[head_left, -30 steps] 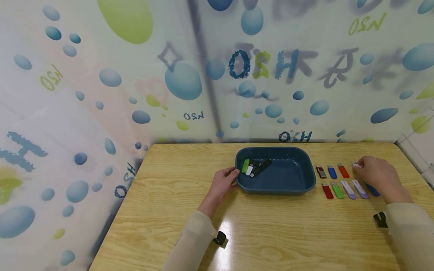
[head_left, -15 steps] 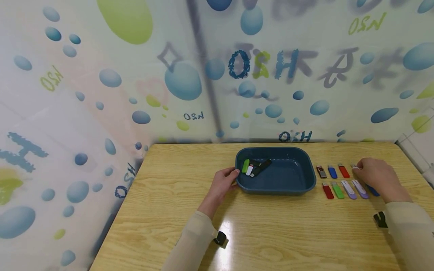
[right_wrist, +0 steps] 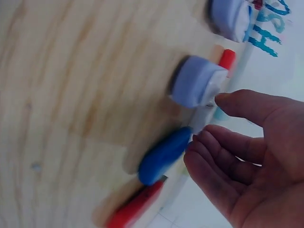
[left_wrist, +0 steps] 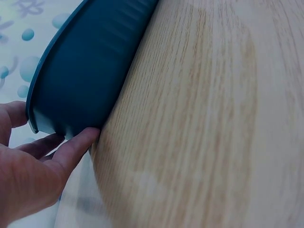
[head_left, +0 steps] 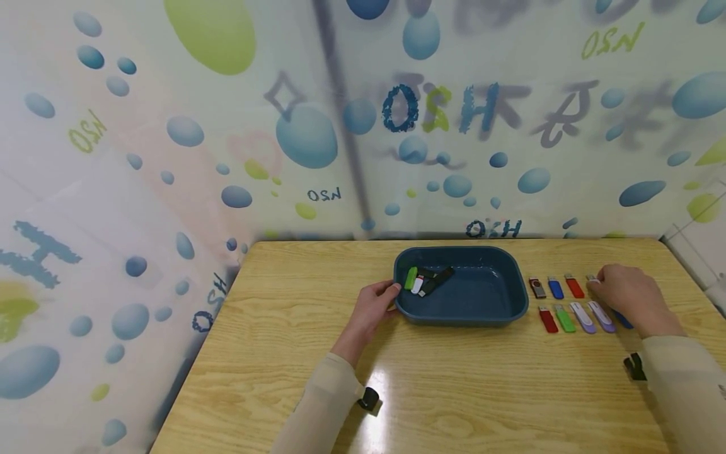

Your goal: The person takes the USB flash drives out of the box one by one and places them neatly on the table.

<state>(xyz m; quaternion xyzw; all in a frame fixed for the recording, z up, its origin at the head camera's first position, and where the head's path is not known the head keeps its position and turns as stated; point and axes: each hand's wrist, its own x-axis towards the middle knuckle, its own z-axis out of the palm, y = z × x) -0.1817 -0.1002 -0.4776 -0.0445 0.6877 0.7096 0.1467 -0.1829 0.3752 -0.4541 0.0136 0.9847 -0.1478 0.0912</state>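
My left hand (head_left: 371, 309) grips the left end of a dark blue plastic tray (head_left: 471, 318), thumb over the rim; the left wrist view shows its fingers (left_wrist: 78, 147) against the outer wall. Inside the tray lie a green USB stick (head_left: 411, 278), a white one (head_left: 417, 284) and black ones (head_left: 437, 281). At the right, my right hand (head_left: 632, 296) pinches a whitish USB stick (head_left: 592, 278) close over the table, mostly hidden by the fingers. Just below the hand are a lilac-and-white stick (head_left: 602, 317) and a partly covered blue stick (head_left: 624, 319).
Other USB sticks stand in two rows right of the tray: brown-and-silver (head_left: 537, 288), blue (head_left: 556, 288) and red (head_left: 575, 287) behind; dark red (head_left: 547, 320), green (head_left: 565, 320) and lilac (head_left: 583, 318) in front. A patterned curtain (head_left: 351, 157) backs the wooden table (head_left: 482, 391).
My right hand has shifted very slightly left and down, with the whitish stick's end dropping a little. The left hand and the tray have stayed put.
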